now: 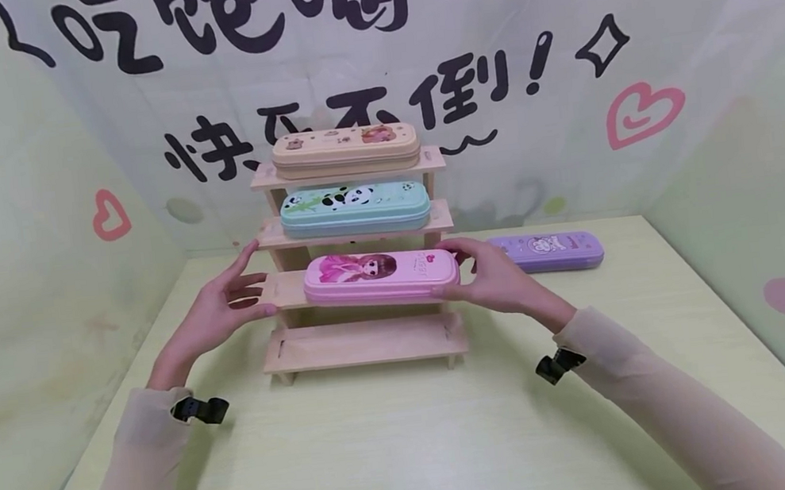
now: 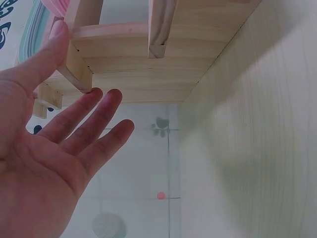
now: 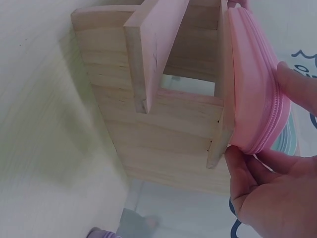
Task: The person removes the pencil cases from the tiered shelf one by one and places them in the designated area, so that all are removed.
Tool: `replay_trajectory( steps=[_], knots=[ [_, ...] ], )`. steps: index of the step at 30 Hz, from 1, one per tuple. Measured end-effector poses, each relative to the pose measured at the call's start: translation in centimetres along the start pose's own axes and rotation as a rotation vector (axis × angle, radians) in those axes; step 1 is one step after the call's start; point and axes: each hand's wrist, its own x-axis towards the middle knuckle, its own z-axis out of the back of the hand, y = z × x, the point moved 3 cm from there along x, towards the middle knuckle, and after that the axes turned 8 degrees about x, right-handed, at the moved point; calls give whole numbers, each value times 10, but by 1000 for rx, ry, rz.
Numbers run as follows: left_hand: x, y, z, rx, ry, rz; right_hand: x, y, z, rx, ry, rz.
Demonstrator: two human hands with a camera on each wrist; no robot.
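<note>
A pink pencil case (image 1: 381,276) with a doll picture on its lid lies on the third tier from the top of a small wooden stepped stand (image 1: 365,342). My right hand (image 1: 495,278) holds its right end, thumb on the near side and fingers round the far corner. In the right wrist view, the zipped end of the case sits on the shelf board, with fingertips at its lower corner. My left hand (image 1: 218,310) is at the left end of the same tier, thumb and fingers spread around the board end, away from the case.
Above, a teal panda pencil case (image 1: 356,210) and a beige one (image 1: 347,151) occupy the two upper tiers. The lowest tier is bare. A purple pencil case (image 1: 558,251) lies on the table (image 1: 413,442) behind my right hand. Printed walls enclose the back and sides.
</note>
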Motion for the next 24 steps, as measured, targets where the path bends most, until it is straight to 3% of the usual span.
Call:
replay_trajectory(
  steps=[12, 24],
  knots=[
    [0, 1, 0, 1, 1, -2, 4, -2, -2, -2, 24, -35],
    [-1, -1, 1, 9, 2, -5, 0, -3, -5, 81, -36, -6]
  ],
)
